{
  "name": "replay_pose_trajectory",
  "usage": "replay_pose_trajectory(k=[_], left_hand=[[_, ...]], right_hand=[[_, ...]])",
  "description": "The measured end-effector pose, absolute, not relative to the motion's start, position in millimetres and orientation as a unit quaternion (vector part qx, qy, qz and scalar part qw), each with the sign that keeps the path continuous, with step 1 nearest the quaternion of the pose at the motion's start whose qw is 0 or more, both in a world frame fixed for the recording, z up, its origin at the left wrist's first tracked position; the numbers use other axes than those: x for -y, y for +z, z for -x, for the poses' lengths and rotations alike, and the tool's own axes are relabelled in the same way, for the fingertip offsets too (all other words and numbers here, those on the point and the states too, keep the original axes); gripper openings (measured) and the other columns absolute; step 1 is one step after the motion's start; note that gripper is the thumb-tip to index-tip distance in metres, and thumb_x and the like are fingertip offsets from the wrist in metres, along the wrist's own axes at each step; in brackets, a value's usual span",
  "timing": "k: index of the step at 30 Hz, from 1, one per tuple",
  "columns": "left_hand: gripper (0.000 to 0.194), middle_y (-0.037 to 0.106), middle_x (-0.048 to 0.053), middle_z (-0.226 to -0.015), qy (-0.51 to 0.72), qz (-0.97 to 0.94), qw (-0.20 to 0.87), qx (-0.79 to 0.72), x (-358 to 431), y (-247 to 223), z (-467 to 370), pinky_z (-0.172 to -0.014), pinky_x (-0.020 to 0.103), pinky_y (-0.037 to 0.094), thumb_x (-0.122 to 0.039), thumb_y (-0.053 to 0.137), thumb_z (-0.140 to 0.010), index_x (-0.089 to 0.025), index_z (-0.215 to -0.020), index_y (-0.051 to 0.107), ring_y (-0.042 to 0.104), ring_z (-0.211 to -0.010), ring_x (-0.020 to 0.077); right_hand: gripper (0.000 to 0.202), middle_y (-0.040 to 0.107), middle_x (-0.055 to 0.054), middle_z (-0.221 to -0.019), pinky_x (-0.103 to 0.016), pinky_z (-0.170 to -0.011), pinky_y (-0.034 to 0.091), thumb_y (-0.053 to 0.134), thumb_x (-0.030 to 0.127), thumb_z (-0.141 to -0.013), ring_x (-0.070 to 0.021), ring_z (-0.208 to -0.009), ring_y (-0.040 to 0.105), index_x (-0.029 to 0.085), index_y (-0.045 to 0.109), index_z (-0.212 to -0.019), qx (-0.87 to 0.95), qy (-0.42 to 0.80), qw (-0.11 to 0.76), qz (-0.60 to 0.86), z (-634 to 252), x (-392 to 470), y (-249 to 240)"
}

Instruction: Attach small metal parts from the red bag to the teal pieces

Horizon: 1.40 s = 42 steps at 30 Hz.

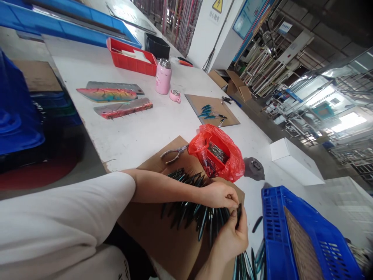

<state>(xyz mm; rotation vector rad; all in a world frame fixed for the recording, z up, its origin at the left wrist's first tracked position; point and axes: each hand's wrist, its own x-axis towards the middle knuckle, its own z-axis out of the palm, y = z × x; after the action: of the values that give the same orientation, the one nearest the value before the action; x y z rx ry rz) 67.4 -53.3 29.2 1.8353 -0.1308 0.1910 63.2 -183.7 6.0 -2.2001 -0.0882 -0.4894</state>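
Note:
My left hand (pixel 220 195) reaches in from the left with its fingertips pinched together; what they hold is too small to make out. Just below it, my right hand (pixel 231 235) grips a dark slim fishing lure (pixel 239 212) between thumb and fingers, and the fingertips of both hands nearly meet at its end. Under my left forearm a dense row of shiny dark teal lures (pixel 201 219) lies on a cardboard sheet (pixel 163 237). Beyond my hands stands a red plastic bag (pixel 233 146) around a red box (pixel 218 157) of thin metal pieces.
Right of my hands is a blue crate (pixel 272 217), with more lures (pixel 246 268) beside it. Farther off are a small board (pixel 198 103) with blue lures, pliers (pixel 225 100), a pink bottle (pixel 163 77), a red tray (pixel 131 64) and two large painted lures (pixel 107 94).

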Motion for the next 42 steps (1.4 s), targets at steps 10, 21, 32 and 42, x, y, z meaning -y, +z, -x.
replay_pose_trajectory(k=[10, 21, 32, 42], left_hand=[[0.014, 0.064, -0.003, -0.075, 0.096, -0.819, 0.564, 0.036, 49.9, 33.5, -67.5, -0.061, 0.012, 0.035, -0.025, 0.055, -0.071, -0.016, -0.078, 0.064, 0.055, -0.07, 0.0061], [0.009, 0.059, -0.004, -0.068, 0.125, -0.833, 0.538, 0.039, 50.1, 37.3, -66.8, -0.057, 0.012, 0.034, -0.019, 0.053, -0.067, -0.015, -0.071, 0.059, 0.05, -0.062, 0.0045], [0.007, 0.058, -0.004, -0.068, 0.131, -0.811, 0.568, 0.057, 49.6, 36.2, -68.2, -0.059, 0.011, 0.034, -0.016, 0.052, -0.067, -0.013, -0.07, 0.058, 0.049, -0.062, 0.004], [0.011, 0.058, -0.004, -0.064, 0.059, -0.764, 0.641, 0.044, 49.7, 34.7, -66.5, -0.054, 0.013, 0.037, -0.02, 0.051, -0.068, -0.014, -0.076, 0.055, 0.053, -0.058, 0.0054]], right_hand=[[0.04, 0.062, -0.009, -0.102, -0.034, -0.08, 0.041, 0.045, 0.045, -0.078, -0.0235, -0.094, 0.055, 0.025, 0.055, -0.112, 0.086, -0.244, 0.354, 0.899, -63.4, 183.1, 5.6], [0.039, 0.061, -0.003, -0.105, -0.032, -0.082, 0.041, 0.047, 0.048, -0.076, -0.0206, -0.095, 0.056, 0.031, 0.054, -0.111, 0.062, -0.208, 0.383, 0.898, -60.4, 182.1, 6.0], [0.044, 0.063, -0.005, -0.103, -0.029, -0.086, 0.043, 0.057, 0.041, -0.07, -0.0207, -0.095, 0.056, 0.018, 0.058, -0.108, 0.018, -0.088, 0.584, 0.807, -57.9, 177.0, 10.1], [0.053, 0.06, -0.01, -0.106, -0.03, -0.081, 0.046, 0.065, 0.032, -0.064, -0.0174, -0.085, 0.059, 0.012, 0.053, -0.112, -0.027, -0.013, 0.727, 0.686, -64.3, 177.7, 7.7]])
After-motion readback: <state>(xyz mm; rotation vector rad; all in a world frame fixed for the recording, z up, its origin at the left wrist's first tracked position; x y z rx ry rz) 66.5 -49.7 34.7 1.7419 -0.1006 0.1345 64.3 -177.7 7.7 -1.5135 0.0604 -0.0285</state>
